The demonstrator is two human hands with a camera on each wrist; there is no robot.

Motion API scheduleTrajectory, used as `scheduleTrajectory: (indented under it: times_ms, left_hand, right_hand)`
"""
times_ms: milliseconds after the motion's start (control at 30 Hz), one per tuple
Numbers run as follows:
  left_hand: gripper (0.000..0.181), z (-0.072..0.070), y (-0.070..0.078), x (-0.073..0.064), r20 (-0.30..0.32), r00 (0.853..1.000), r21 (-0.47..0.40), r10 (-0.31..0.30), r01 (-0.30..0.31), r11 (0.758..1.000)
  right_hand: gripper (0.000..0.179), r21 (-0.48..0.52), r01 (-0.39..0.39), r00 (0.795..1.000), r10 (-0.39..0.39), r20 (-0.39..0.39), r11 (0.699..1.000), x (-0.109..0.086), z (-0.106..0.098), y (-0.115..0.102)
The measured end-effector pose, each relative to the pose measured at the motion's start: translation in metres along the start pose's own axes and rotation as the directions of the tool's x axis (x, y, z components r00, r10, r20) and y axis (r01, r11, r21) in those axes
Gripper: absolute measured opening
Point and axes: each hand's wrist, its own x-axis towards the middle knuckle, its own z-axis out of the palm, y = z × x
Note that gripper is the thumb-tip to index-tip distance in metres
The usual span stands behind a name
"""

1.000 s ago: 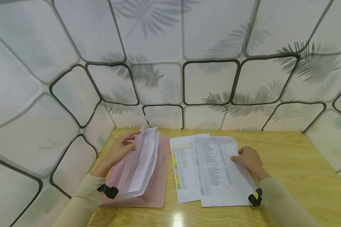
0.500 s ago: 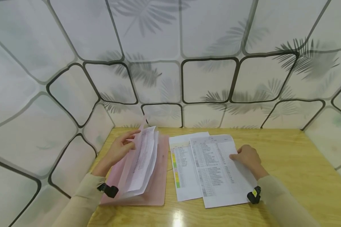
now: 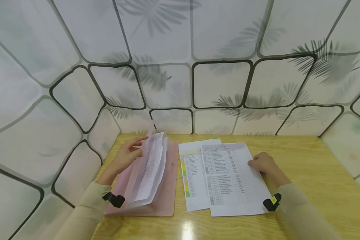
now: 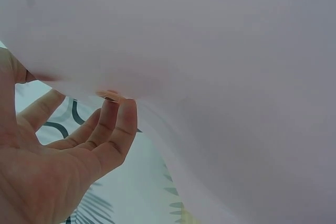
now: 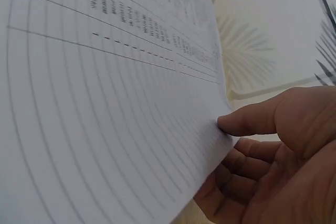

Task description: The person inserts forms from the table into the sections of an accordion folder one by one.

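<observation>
On the left of the table lies an opened pink folder (image 3: pixel 169 186). Its raised leaf holds printed pages (image 3: pixel 151 166) in translucent sleeves. My left hand (image 3: pixel 124 158) grips the upper left edge of that leaf; in the left wrist view the pale leaf (image 4: pixel 226 77) hides part of the fingers. With thumb on top and fingers beneath, my right hand (image 3: pixel 265 165) pinches the right edge of a printed sheet (image 3: pixel 228 180), and the right wrist view shows its ruled table (image 5: pixel 121 103). That sheet overlaps another printed sheet (image 3: pixel 195 180) with yellow and green cells.
A light wooden table (image 3: pixel 312 186) carries everything. Behind it and to both sides stand pale walls (image 3: pixel 222 85) with dark outlines and leaf patterns. A small black camera is strapped to each wrist.
The upper printed sheet first tilted a little, then straightened and settled slightly back. My right hand has shifted slightly right along with its edge. The left hand and folder stay nearly still.
</observation>
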Motion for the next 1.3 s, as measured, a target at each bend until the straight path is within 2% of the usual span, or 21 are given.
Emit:
scheduleTrajectory:
  times_ms: [100, 167, 400, 533, 833, 1300]
  left_hand:
    - [0.057, 0.0, 0.001, 0.0, 0.002, 1.0, 0.002, 0.004, -0.004, 1.0]
    - [0.057, 0.0, 0.002, 0.001, 0.004, 1.0, 0.005, 0.005, -0.005, 1.0]
    - [0.058, 0.0, 0.002, 0.0, 0.005, 1.0, 0.005, -0.004, 0.004, 1.0]
    - [0.058, -0.001, 0.002, 0.001, 0.004, 1.0, 0.0, -0.006, 0.006, 1.0]
    - [0.057, -0.002, 0.004, 0.0, 0.004, 1.0, -0.002, -0.004, 0.004, 1.0]
    - [0.058, -0.001, 0.005, -0.001, -0.004, 1.0, -0.004, -0.004, 0.004, 1.0]
  right_hand:
    - [0.017, 0.087, -0.031, 0.996, 0.024, 0.081, 0.996, 0.0, -0.008, 0.001]
    - [0.018, 0.132, -0.044, 0.992, 0.028, 0.119, 0.99, 0.0, -0.012, 0.001]
    - [0.053, 0.297, -0.024, 0.984, -0.031, 0.178, 0.955, -0.001, -0.015, 0.001]
    - [0.062, 0.38, -0.013, 0.979, -0.066, 0.194, 0.925, -0.002, -0.014, 0.001]
    - [0.057, 0.449, 0.01, 0.98, -0.099, 0.175, 0.894, -0.001, -0.006, -0.007]
    - [0.06, 0.529, 0.046, 0.965, -0.176, 0.197, 0.847, 0.003, 0.015, -0.035]
